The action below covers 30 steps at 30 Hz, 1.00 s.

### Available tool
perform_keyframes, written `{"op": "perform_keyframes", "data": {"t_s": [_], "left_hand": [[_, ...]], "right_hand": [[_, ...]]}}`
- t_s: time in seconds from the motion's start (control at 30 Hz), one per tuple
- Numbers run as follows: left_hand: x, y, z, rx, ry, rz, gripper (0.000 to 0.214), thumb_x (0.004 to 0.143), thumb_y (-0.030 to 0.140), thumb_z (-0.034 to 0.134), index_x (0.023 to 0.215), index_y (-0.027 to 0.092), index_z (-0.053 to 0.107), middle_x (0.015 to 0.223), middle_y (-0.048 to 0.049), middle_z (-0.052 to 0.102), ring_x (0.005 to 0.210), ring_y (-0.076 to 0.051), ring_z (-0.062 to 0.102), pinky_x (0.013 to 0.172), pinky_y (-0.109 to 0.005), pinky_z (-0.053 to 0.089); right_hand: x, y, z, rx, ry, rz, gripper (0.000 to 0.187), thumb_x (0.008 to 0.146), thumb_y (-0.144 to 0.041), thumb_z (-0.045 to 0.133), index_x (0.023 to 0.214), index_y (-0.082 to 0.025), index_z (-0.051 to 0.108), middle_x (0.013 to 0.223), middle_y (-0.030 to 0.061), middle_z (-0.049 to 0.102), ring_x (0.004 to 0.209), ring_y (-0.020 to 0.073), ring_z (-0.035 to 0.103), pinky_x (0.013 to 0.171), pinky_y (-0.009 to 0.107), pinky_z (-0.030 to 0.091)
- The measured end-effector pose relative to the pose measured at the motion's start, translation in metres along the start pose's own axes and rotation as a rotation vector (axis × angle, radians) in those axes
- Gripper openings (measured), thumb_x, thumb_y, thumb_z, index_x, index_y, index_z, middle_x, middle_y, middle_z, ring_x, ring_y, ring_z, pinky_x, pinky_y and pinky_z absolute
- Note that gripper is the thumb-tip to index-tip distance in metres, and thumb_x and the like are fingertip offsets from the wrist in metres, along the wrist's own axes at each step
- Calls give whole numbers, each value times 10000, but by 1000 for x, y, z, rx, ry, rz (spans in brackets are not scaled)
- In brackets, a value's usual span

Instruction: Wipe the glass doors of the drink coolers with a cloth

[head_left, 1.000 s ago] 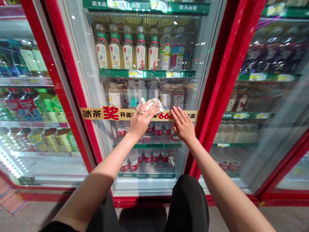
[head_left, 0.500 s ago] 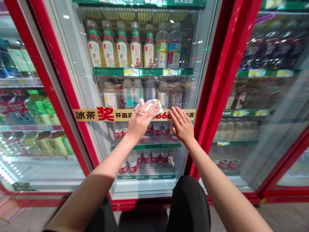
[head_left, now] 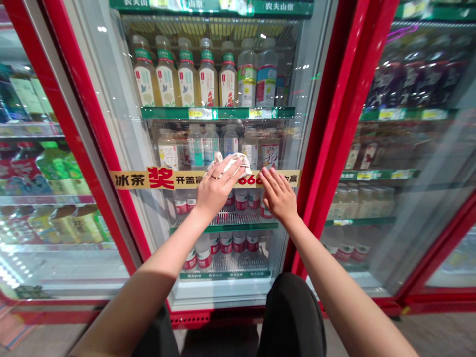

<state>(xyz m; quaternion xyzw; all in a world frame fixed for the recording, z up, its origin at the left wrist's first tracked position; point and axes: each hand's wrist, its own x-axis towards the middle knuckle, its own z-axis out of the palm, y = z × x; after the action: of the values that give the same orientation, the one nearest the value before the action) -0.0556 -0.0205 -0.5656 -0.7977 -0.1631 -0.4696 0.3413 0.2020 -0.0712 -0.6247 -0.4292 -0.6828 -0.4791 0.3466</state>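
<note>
My left hand [head_left: 215, 191] presses a crumpled white cloth [head_left: 235, 162] against the glass door [head_left: 122, 124] of a red-framed drinks fridge, fingers laid over the cloth; a ring shows on one finger. The cloth sits on the yellow sticker strip [head_left: 156, 179] with red characters that runs across the glass. My right hand [head_left: 278, 194] lies flat on the same glass just to the right of the cloth, fingers stretched out and holding nothing.
Behind the glass, bottles stand on green-edged shelves [head_left: 217, 113], with yellowish drinks on top and small red-labelled bottles lower down. A red door frame [head_left: 336, 114] rises at the right; more fridges flank both sides. My dark-clad knee [head_left: 290, 312] is below.
Both hands keep their places on the glass. The view has drifted slightly, so the fridge appears shifted a little left and down.
</note>
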Motion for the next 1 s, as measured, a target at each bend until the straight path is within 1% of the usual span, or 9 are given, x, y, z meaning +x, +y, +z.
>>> {"op": "perform_keyframes", "data": {"t_s": [0.13,0.27,0.37,0.47,0.57,0.67,0.8,0.9,1.0], "left_hand": [[17,0,1,24,35,-80,668,1061,42,484,1666,324,456,1672,-27,558,1616,-264,451,1342,-534,417],[31,12,11,18,9,-39,554,1086,104,503,1608,285,540,1667,-35,563,1595,-264,483,1329,-523,436],[24,11,10,15,10,23,581,1073,88,523,1619,288,522,1651,-47,581,1586,-256,496,1318,-529,451],[15,4,6,27,40,42,623,1059,69,531,1634,308,497,1636,-35,600,1586,-248,495,1319,-518,453],[19,6,8,19,74,-38,639,1065,66,501,1653,311,470,1657,-32,578,1612,-253,457,1340,-532,419],[33,20,16,-7,57,-99,618,1072,79,490,1650,300,484,1680,-38,551,1627,-266,432,1354,-549,392],[37,33,23,-2,-1,2,592,1067,79,519,1622,286,523,1658,-38,575,1589,-253,492,1327,-517,444],[28,26,18,17,20,74,576,1067,82,541,1603,291,537,1647,-25,586,1566,-247,522,1293,-498,489],[24,17,13,27,31,64,599,1060,68,549,1612,297,521,1654,-22,578,1571,-260,515,1297,-517,479]], "right_hand": [[1,-1,-2,-4,3,-10,820,1059,-260,429,1774,-256,28,1772,38,381,1640,260,394,1322,491,407],[3,2,-11,14,-20,-41,824,1061,-261,438,1775,-228,27,1777,54,365,1650,257,369,1318,486,423],[3,10,-20,8,-52,-54,842,1061,-260,456,1773,-247,8,1783,45,349,1648,259,370,1323,490,421],[5,18,-28,-32,-36,4,885,1039,-196,478,1768,-279,-16,1788,34,330,1647,268,367,1326,515,421],[9,20,-34,-47,-12,35,903,1033,-174,491,1764,-285,-29,1783,43,330,1641,281,376,1324,539,425],[9,24,-40,-50,-2,-2,876,1042,-179,499,1767,-265,14,1765,51,363,1634,275,392,1318,517,439],[1,37,-49,-96,9,-50,853,1032,-115,492,1766,-252,81,1737,56,410,1609,259,435,1305,479,460],[-7,45,-53,-126,2,-79,860,1024,-82,481,1765,-257,82,1714,52,444,1581,234,479,1295,441,472],[-11,46,-53,-127,-5,-65,855,1027,-75,475,1765,-258,85,1712,49,446,1580,227,482,1303,429,459]]}}
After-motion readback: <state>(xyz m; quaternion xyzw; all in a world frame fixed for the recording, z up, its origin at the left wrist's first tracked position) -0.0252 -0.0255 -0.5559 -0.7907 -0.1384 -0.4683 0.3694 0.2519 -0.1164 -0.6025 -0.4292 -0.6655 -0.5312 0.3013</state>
